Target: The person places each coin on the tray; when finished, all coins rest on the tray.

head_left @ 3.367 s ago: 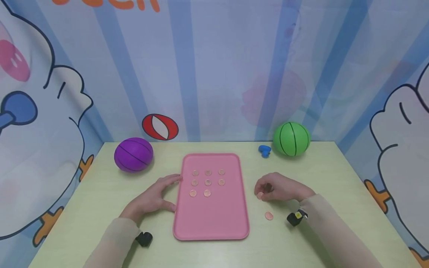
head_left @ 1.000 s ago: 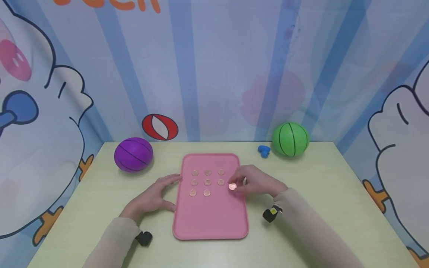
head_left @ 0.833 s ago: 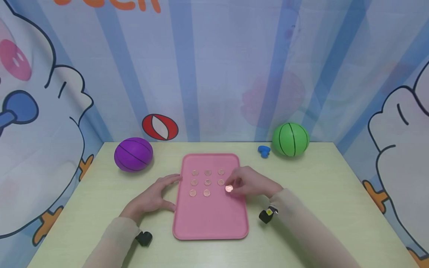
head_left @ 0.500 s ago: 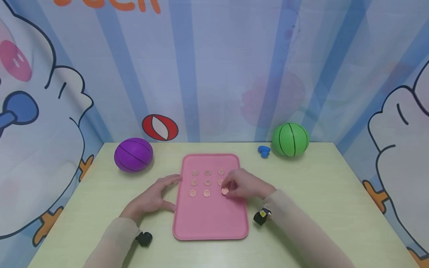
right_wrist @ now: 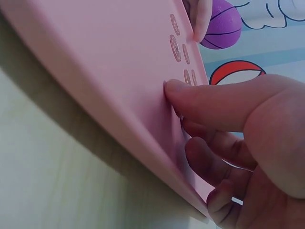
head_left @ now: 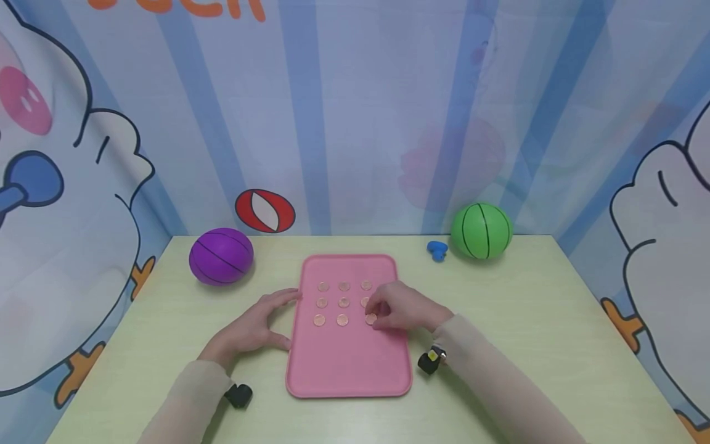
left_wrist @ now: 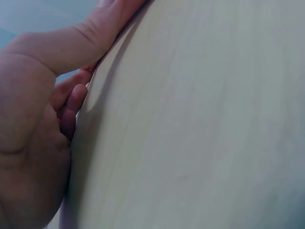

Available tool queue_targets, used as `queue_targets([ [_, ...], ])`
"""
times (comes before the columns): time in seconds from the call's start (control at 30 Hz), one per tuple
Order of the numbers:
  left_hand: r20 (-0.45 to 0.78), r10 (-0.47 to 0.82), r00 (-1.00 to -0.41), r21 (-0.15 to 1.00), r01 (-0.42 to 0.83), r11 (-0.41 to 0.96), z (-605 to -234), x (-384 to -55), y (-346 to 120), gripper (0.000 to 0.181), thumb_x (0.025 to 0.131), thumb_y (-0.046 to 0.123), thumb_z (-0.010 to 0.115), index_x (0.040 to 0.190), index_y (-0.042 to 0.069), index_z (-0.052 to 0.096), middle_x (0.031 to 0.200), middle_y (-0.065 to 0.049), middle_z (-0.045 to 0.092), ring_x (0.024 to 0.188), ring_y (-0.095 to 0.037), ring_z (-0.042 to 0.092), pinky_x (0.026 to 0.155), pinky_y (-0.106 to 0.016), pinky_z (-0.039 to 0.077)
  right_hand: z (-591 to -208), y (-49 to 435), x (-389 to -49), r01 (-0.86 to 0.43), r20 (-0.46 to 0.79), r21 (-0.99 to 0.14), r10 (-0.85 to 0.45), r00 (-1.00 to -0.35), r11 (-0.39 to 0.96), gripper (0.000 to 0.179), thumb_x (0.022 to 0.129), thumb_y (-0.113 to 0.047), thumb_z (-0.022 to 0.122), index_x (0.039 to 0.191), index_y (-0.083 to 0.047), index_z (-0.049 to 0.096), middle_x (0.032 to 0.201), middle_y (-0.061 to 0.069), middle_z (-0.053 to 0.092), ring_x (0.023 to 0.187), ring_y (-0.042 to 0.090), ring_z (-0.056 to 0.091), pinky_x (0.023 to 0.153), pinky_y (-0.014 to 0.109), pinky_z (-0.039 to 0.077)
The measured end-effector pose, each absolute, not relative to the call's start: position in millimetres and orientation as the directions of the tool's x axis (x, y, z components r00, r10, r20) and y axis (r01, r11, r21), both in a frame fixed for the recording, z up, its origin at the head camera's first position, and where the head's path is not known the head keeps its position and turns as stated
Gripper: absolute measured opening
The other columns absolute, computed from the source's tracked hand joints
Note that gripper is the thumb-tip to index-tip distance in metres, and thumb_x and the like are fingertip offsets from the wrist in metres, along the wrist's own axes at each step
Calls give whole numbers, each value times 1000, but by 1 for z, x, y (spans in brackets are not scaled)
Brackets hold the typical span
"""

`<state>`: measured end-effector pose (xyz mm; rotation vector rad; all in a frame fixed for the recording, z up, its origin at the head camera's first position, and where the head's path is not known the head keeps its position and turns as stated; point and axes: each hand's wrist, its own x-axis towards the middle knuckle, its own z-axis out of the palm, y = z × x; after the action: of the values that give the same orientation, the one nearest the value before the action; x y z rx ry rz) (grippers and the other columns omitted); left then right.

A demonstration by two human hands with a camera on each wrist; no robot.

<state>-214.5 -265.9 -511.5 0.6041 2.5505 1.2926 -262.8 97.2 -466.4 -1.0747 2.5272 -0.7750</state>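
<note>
A pink tray (head_left: 349, 370) lies on the table with small copper-coloured coins (head_left: 342, 320) set out in rows on it. My right hand (head_left: 407, 306) reaches over the tray's right side, thumb and forefinger pinching one coin (head_left: 371, 319) at the right end of the nearest row. In the right wrist view, my right thumb hides most of that coin, close over the tray floor. My left hand (head_left: 252, 324) rests at the tray's left edge, fingers and thumb spread against the rim. In the left wrist view, the left hand (left_wrist: 33, 124) lies along the pale tabletop.
A purple ball (head_left: 220, 256) sits at the back left of the table (head_left: 138, 345). At the back right are a green ball (head_left: 481, 231) and a small blue object (head_left: 437, 250). Behind the table hangs a printed blue cloth (head_left: 360, 123).
My right hand has carried a coin from the table leftward over the tray and down to the nearest row. The right sleeve covers where another loose coin lay. My left hand has stayed put.
</note>
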Motion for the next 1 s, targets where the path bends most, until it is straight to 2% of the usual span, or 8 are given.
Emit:
queue_targets([
  [0.43,-2,450,-893,793,273,545,-512,-215,-265,107,70,35,97,161,21,44,170,-6,35,156,-39,25,125,-71,16,-467,105,-264,-589,-22,-584,-736,-677,559,18,90,-12,83,108,-8,80,96,-2,72,85,11,64,80,28,58],
  [0.73,-37,448,-893,793,247,557,-509,-213,-265,109,69,35,97,162,23,42,171,-2,32,157,-36,23,126,-69,15,-470,107,-264,-600,-14,-555,-727,-686,576,15,91,-13,82,105,-10,80,94,-5,72,85,8,64,81,27,58],
  [1.0,-23,458,-888,798,260,544,-511,-214,-264,106,72,31,96,162,20,42,171,-5,32,157,-39,22,125,-71,13,-472,107,-264,-587,-13,-569,-720,-694,576,12,91,-13,82,103,-12,79,92,-6,71,84,8,64,80,27,58],
])
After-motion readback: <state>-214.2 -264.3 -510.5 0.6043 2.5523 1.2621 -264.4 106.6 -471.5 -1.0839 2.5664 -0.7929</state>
